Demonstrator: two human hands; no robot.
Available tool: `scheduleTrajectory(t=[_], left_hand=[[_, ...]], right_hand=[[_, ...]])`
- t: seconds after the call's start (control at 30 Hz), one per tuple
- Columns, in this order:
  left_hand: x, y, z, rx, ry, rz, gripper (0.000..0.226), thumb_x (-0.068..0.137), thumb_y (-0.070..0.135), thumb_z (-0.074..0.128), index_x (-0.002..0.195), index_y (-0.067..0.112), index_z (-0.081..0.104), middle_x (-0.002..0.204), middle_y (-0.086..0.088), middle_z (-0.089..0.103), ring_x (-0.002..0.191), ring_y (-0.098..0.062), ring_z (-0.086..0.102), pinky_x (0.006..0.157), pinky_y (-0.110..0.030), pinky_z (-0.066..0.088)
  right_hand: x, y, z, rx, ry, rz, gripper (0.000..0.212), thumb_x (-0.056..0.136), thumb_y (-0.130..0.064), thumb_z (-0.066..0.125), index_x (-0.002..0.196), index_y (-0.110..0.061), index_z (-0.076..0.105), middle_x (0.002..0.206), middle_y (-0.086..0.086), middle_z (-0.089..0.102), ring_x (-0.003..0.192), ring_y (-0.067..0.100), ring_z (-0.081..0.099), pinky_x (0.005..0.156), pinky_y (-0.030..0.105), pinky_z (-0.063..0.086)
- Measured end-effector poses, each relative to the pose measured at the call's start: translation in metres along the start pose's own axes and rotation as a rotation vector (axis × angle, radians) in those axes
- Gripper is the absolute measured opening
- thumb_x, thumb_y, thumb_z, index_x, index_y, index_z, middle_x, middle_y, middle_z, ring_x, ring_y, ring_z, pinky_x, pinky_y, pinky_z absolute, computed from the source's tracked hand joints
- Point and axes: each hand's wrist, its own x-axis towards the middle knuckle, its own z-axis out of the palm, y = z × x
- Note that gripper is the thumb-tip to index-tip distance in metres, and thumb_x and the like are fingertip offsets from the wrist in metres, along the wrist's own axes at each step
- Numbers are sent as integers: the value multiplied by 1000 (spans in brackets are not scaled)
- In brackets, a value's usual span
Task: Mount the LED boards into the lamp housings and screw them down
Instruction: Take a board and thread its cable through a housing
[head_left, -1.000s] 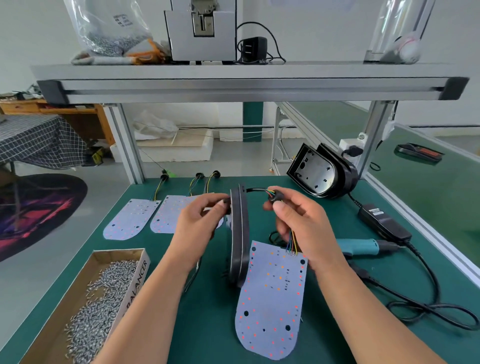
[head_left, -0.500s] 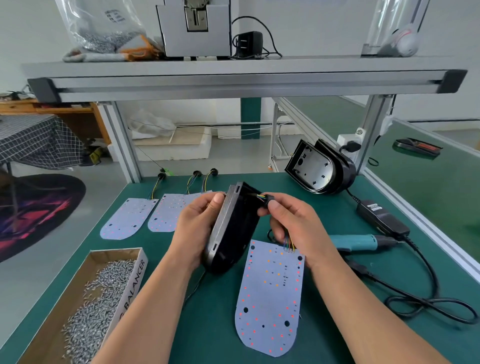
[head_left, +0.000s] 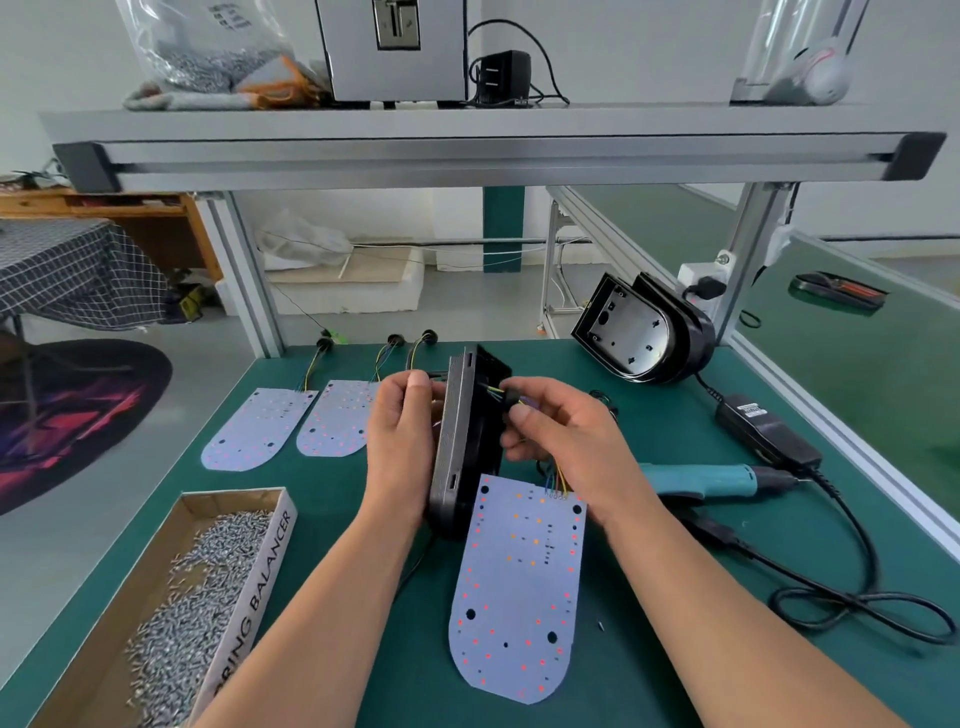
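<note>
I am gripping the black lamp housing (head_left: 464, 436) with my left hand (head_left: 400, 447), fingers curled against its back, holding it up on edge between both hands. My right hand (head_left: 569, 441) is pinching the black grommet (head_left: 510, 399) at the housing's open face. The coloured wires (head_left: 558, 480) are running under that palm to the LED board (head_left: 519, 582), lying flat just below my hands. Two spare boards (head_left: 260, 431) are lying left of my left hand, a screw box (head_left: 171, 613) beside my left forearm, and a teal screwdriver (head_left: 706, 480) right of my right wrist.
</note>
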Motion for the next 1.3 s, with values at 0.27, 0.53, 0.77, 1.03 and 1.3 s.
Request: scheduleTrajectory(t=[0.27, 0.53, 0.77, 1.03, 1.3], left_hand=[[-4, 7, 1, -258, -137, -212, 64, 94, 54, 71, 112, -4, 53, 121, -31, 73, 93, -41, 71, 83, -62, 54], [-3, 10, -4, -183, -308, -151, 78, 70, 53, 85, 139, 30, 56, 114, -5, 71, 97, -24, 75, 86, -48, 63], [-3, 6, -3, -146, -278, -102, 77, 73, 55, 86, 139, 40, 47, 111, -5, 62, 93, -19, 73, 81, -40, 64], [-7, 11, 0, 166, -214, 118, 44, 83, 64, 72, 113, 33, 65, 110, -7, 60, 97, -23, 65, 94, -49, 58], [-11, 24, -5, 177, -426, -37, 60, 71, 53, 85, 116, 15, 73, 102, -12, 76, 92, -25, 75, 78, -38, 59]], right_hand=[[5, 4, 3, 2, -1, -17, 25, 107, -2, 59, 127, -11, 70, 100, 15, 77, 83, 27, 76, 73, 33, 64], [6, 0, 6, -31, 32, -66, 29, 104, 0, 60, 123, -18, 73, 95, 9, 75, 86, 26, 77, 77, 32, 63], [4, -3, 11, -40, 38, -104, 24, 106, -8, 60, 124, -19, 72, 104, 13, 80, 95, 31, 79, 84, 34, 64], [3, -5, 9, -83, 17, -124, 31, 107, -12, 60, 132, -27, 72, 119, 5, 78, 109, 26, 77, 96, 37, 62], [0, -15, 9, -130, 166, -141, 20, 102, -18, 69, 121, -23, 67, 97, 5, 79, 87, 22, 79, 77, 25, 61]])
